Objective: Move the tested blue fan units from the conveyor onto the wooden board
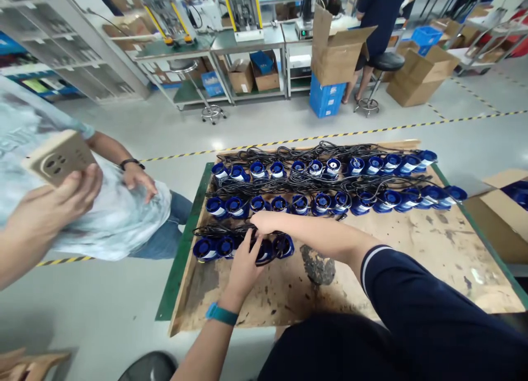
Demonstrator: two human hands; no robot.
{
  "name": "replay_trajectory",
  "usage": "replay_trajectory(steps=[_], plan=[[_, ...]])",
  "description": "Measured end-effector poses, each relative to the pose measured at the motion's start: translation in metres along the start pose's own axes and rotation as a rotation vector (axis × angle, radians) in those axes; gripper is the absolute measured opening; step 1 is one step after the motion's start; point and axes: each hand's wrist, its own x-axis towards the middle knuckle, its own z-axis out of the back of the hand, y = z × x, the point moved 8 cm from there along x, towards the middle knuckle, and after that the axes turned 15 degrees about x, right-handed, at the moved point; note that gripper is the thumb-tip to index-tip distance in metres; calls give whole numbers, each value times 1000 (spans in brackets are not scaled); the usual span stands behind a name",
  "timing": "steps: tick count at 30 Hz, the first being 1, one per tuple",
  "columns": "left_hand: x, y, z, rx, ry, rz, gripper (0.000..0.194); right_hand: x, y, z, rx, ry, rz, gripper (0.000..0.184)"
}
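Observation:
My left hand (244,258) reaches in over the front row, its fingers bent round a black cable (270,260) and two of them pointing up toward the other hand. Just above it, my right hand (263,222) is closed, with its fingertips down on the black cables; its exact hold is partly hidden. Under and beside the hands stand short blue cylindrical units (283,246) with open round tops and white labels. Two longer rows of the same units (320,203) stand behind, with bundles of black cable (284,184) lying between the rows.
The units stand on a stained wooden board (363,282) on a green-edged table (169,298). At left, a person in a pale shirt (111,221) is close by; a hand there holds a phone (61,158). An open carton (501,216) stands right; a black stool (150,367) is below left.

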Motion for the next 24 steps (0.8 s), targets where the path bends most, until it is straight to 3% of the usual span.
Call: replay_trajectory(steps=[3, 7, 9, 11, 15, 19, 22, 24], plan=[[9, 9, -6, -146, -12, -28, 50, -10, -6, 6, 35, -71, -14, 32], [18, 18, -8, -266, -93, 79, 34, -73, -3, 18, 71, -488, 124, 38], [24, 16, -7, -289, -89, 100, 36, -112, -3, 9, 98, -633, 163, 34], [28, 11, -4, -256, -83, 110, 41, -135, -11, -10, 174, -645, 92, 37], [31, 5, 8, -201, -155, 112, 42, -146, -45, -46, 443, -729, -171, 21], [27, 6, 11, -215, -238, 133, 31, -141, -79, -71, 878, -855, -350, 10], [26, 10, 8, -140, -296, 206, 27, -136, -85, -87, 1075, -859, -427, 7], [29, 8, 6, -77, -314, 211, 30, -139, -81, -90, 1061, -910, -445, 9]])
